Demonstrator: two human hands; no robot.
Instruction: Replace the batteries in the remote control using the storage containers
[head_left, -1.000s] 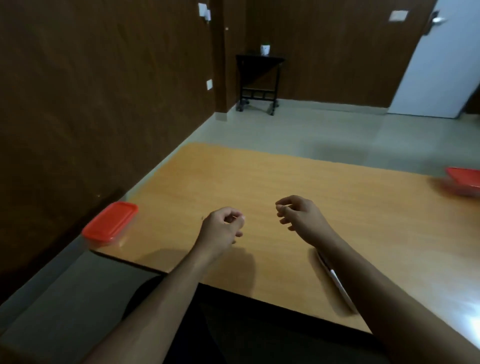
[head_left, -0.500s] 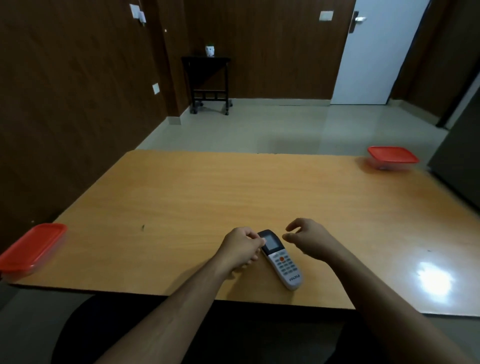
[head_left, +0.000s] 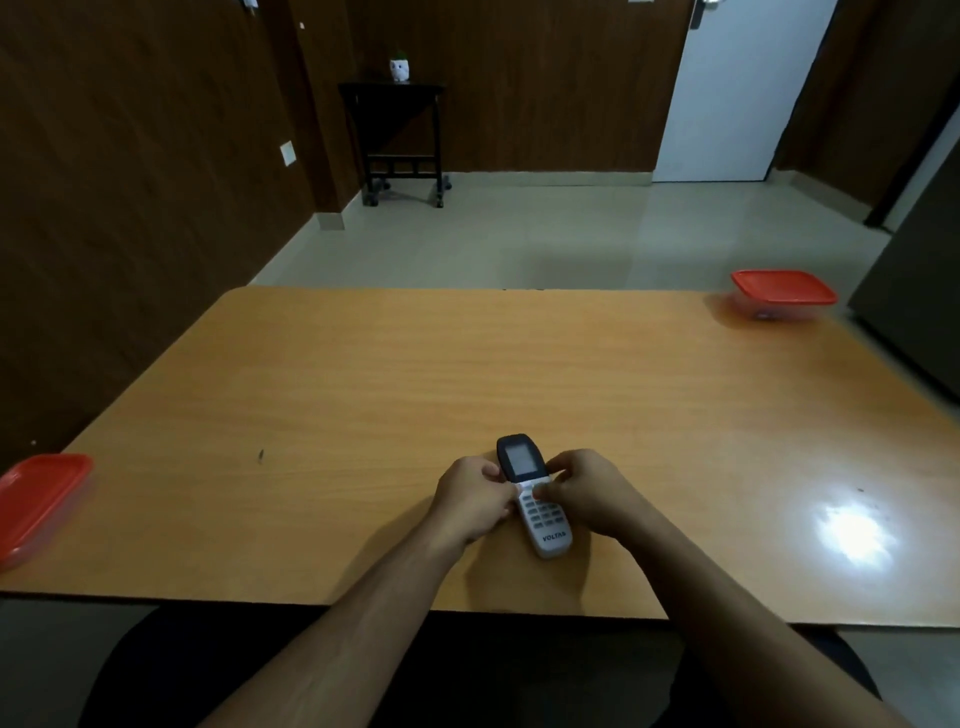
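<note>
1. The remote control (head_left: 535, 499) lies face up on the wooden table (head_left: 363, 395), near the front edge and about midway across it, its dark screen end pointing away from the person and the grey "VOLTAS" end toward them.
2. The left hand (head_left: 475, 501) grasps the remote's left side, fingers curled against the edge and the thumb at the screen's border.
3. The right hand (head_left: 587, 493) grasps the right side, its thumb and curled fingers pinching the body just below the screen, over the top rows of buttons.
4. A red-lidded storage container (head_left: 39, 501) sits at the table's left edge, well apart from the hands.
5. A second red-lidded container (head_left: 784, 293) sits at the far right corner; its clear lower wall shows, the contents too small to tell.
6. Beyond the table, a dark side table (head_left: 400, 135) on castors stands against the brown wall, a small white pot (head_left: 399, 69) on top, and a white door (head_left: 737, 88) is to the right.
</note>
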